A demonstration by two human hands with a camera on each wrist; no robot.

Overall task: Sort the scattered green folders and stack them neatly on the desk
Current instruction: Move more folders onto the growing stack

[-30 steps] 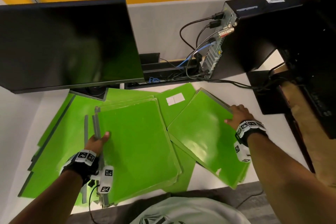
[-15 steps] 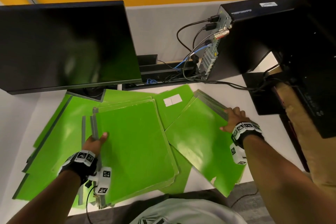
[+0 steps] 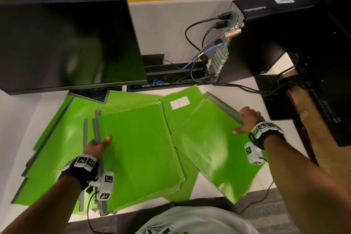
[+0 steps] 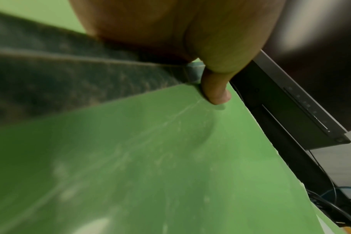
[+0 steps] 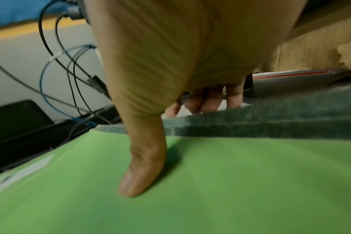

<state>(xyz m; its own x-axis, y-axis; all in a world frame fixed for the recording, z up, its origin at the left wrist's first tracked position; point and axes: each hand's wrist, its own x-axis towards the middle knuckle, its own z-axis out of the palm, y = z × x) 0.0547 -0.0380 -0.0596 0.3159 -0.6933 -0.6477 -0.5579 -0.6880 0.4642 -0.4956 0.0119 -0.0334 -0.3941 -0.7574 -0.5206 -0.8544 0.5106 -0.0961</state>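
Several green folders lie scattered over the white desk [image 3: 224,93]. A middle stack of folders [image 3: 138,152] sits in front of me; my left hand [image 3: 98,145] grips its grey spine edge, thumb [image 4: 214,88] on the top cover [image 4: 150,166], fingers hidden beneath. On the right a second stack [image 3: 214,146] lies askew, its near corner overhanging the desk edge. My right hand [image 3: 245,121] grips its grey spine [image 5: 270,126], thumb [image 5: 142,166] on top, fingers [image 5: 202,102] curled under. More folders [image 3: 55,138] spread out at the left, and one bearing a white label [image 3: 179,102] lies behind.
A black monitor [image 3: 66,43] stands at the back left, its base on the folders. A black computer tower [image 3: 266,34] with cables [image 3: 201,59] stands at the back right. A dark shelf unit [image 3: 326,81] lines the right side. Cardboard [image 5: 310,50] shows beyond the right hand.
My right hand has lifted the spine edge of the right stack and drawn it slightly towards me, with the fingers now tucked under. The left hand keeps its grip on the middle stack.
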